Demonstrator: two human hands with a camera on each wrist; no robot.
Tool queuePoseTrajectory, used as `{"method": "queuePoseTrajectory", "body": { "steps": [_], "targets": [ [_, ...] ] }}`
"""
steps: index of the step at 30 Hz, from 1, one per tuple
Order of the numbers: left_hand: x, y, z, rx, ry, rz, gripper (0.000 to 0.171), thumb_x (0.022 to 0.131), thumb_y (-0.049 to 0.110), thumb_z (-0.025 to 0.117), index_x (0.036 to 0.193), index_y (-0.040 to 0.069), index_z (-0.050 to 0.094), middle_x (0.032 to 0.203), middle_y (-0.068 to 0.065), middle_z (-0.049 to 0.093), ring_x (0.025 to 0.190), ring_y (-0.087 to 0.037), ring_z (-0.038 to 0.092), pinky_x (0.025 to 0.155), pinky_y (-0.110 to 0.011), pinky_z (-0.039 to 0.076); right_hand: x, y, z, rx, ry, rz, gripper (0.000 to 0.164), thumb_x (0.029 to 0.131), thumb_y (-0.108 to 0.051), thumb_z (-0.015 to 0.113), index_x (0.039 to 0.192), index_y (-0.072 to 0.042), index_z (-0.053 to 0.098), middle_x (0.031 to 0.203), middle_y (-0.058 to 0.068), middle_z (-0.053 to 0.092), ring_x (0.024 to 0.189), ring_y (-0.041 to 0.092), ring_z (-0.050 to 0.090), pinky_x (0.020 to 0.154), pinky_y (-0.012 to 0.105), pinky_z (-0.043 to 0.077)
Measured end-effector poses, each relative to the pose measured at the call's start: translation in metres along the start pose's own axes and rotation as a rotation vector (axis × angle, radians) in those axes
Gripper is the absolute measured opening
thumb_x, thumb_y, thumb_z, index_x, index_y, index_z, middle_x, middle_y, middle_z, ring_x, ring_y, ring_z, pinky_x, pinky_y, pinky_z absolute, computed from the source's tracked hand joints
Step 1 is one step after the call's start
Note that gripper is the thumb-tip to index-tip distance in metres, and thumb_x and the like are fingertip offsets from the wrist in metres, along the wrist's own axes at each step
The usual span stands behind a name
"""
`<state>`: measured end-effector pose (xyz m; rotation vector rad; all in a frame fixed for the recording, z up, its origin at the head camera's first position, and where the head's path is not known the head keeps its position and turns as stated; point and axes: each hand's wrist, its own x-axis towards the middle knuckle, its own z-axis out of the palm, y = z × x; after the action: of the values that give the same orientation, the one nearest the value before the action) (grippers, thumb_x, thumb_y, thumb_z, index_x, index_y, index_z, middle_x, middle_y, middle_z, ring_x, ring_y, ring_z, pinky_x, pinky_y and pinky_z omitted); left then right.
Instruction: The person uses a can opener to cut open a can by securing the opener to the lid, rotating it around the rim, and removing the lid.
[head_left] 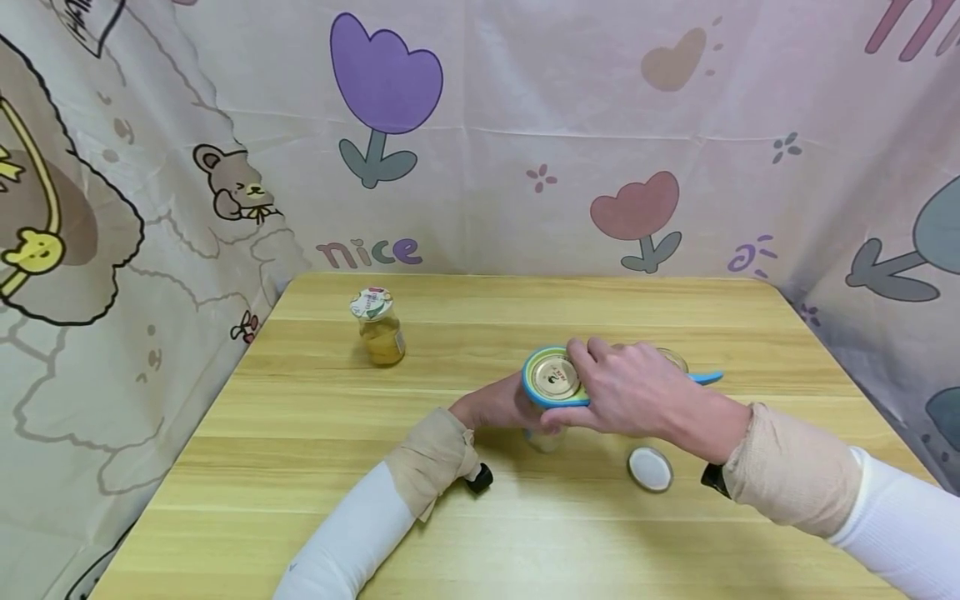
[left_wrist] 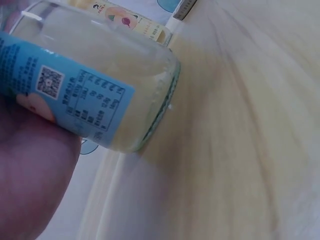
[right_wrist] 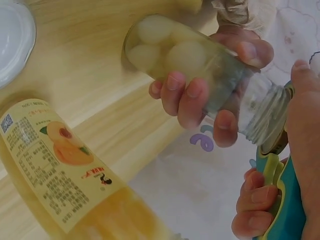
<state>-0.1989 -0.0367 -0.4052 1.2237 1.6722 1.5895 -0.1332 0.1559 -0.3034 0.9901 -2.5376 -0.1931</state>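
Note:
My left hand point(head_left: 504, 403) grips a glass jar point(right_wrist: 170, 45) of pale round fruit around its side; the jar has a blue label point(left_wrist: 75, 95). In the right wrist view the jar is tilted close over the table, fingers wrapped round its lower neck. A blue and yellow-green jar opener point(head_left: 529, 385) fits around the jar's gold metal lid point(head_left: 556, 377). My right hand point(head_left: 637, 390) holds the opener from above, fingers curled round its handles, one blue handle end sticking out to the right.
A loose lid point(head_left: 649, 469), white side up, lies right of the held jar. A second jar with a peach label point(right_wrist: 60, 165) stands behind my right hand, mostly hidden in the head view. Another lidded jar point(head_left: 382, 333) of yellow fruit stands at the back left of the wooden table point(head_left: 300, 467).

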Motion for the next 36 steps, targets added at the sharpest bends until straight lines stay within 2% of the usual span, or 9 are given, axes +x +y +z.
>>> {"method": "queuePoseTrajectory", "body": {
  "steps": [5, 8, 13, 17, 21, 27, 29, 33, 36],
  "targets": [
    [0.003, -0.007, 0.0, 0.001, 0.025, -0.036, 0.076, 0.079, -0.002, 0.072, 0.142, 0.008, 0.031, 0.136, -0.009, 0.044, 0.123, -0.015, 0.044, 0.109, -0.033, 0.031, 0.0, 0.002, -0.002, -0.007, -0.001, 0.007, 0.076, 0.075, -0.084, 0.046, 0.087, -0.009, 0.048, 0.064, -0.001, 0.044, 0.043, 0.012, 0.041, 0.036, 0.029, 0.039],
    [0.003, -0.009, 0.0, 0.016, 0.027, -0.06, 0.071, 0.078, 0.001, 0.073, 0.138, 0.01, 0.037, 0.13, -0.006, 0.052, 0.12, -0.013, 0.048, 0.109, -0.032, 0.031, 0.001, 0.005, -0.004, -0.007, 0.0, 0.014, 0.075, 0.076, -0.082, 0.047, 0.088, -0.007, 0.049, 0.064, -0.001, 0.045, 0.043, 0.012, 0.041, 0.037, 0.029, 0.04],
    [0.007, -0.011, 0.0, -0.001, -0.028, -0.009, 0.055, 0.079, -0.003, 0.07, 0.128, 0.004, 0.046, 0.109, -0.013, 0.064, 0.105, -0.018, 0.058, 0.102, -0.034, 0.041, -0.002, 0.009, -0.01, 0.097, -0.088, 0.113, 0.073, 0.077, -0.081, 0.047, 0.09, -0.009, 0.051, 0.067, -0.001, 0.047, 0.046, 0.011, 0.042, 0.041, 0.027, 0.04],
    [0.01, -0.013, 0.0, 0.0, -0.06, 0.032, 0.047, 0.079, -0.006, 0.068, 0.121, 0.001, 0.05, 0.105, -0.015, 0.063, 0.101, -0.022, 0.058, 0.096, -0.034, 0.045, -0.006, 0.011, -0.016, 0.297, -0.196, 0.23, 0.066, 0.081, -0.079, 0.045, 0.09, -0.014, 0.052, 0.067, -0.004, 0.049, 0.046, 0.008, 0.043, 0.044, 0.024, 0.039],
    [0.012, -0.012, 0.0, 0.011, -0.066, 0.034, 0.043, 0.078, -0.01, 0.066, 0.117, -0.003, 0.051, 0.104, -0.017, 0.061, 0.101, -0.032, 0.057, 0.092, -0.032, 0.047, -0.01, 0.013, -0.021, 0.505, -0.281, 0.319, 0.058, 0.087, -0.073, 0.043, 0.093, -0.016, 0.054, 0.06, -0.006, 0.048, 0.044, 0.006, 0.045, 0.045, 0.026, 0.041],
    [0.01, -0.001, 0.001, 0.008, -0.06, 0.007, 0.04, 0.078, -0.009, 0.064, 0.116, -0.007, 0.051, 0.105, -0.019, 0.06, 0.103, -0.044, 0.054, 0.091, -0.032, 0.047, -0.017, 0.016, -0.027, 0.743, -0.33, 0.386, 0.045, 0.097, -0.06, 0.04, 0.093, -0.02, 0.06, 0.053, -0.007, 0.041, 0.043, 0.007, 0.04, 0.044, 0.026, 0.037],
    [0.008, 0.006, 0.002, 0.004, -0.06, 0.007, 0.038, 0.078, -0.007, 0.064, 0.115, -0.008, 0.051, 0.104, -0.02, 0.06, 0.103, -0.045, 0.053, 0.092, -0.032, 0.047, -0.02, 0.018, -0.028, 0.863, -0.354, 0.407, 0.045, 0.1, -0.055, 0.037, 0.096, -0.017, 0.062, 0.054, -0.005, 0.042, 0.043, 0.008, 0.038, 0.042, 0.025, 0.035],
    [0.006, 0.013, 0.003, 0.006, -0.053, 0.012, 0.039, 0.078, -0.002, 0.064, 0.115, -0.007, 0.051, 0.104, -0.02, 0.06, 0.099, -0.034, 0.058, 0.091, -0.032, 0.048, -0.028, 0.019, -0.028, 1.209, -0.422, 0.436, 0.052, 0.105, -0.046, 0.027, 0.105, -0.003, 0.057, 0.063, 0.005, 0.047, 0.041, 0.009, 0.033, 0.038, 0.022, 0.032],
    [0.006, 0.014, 0.004, 0.007, -0.039, 0.014, 0.043, 0.078, -0.001, 0.064, 0.119, -0.003, 0.05, 0.104, -0.019, 0.06, 0.097, -0.023, 0.059, 0.09, -0.032, 0.048, -0.035, 0.018, -0.024, 1.445, -0.438, 0.406, 0.057, 0.107, -0.042, 0.018, 0.11, 0.003, 0.052, 0.071, 0.01, 0.045, 0.042, 0.01, 0.031, 0.039, 0.02, 0.032]
  ]
}}
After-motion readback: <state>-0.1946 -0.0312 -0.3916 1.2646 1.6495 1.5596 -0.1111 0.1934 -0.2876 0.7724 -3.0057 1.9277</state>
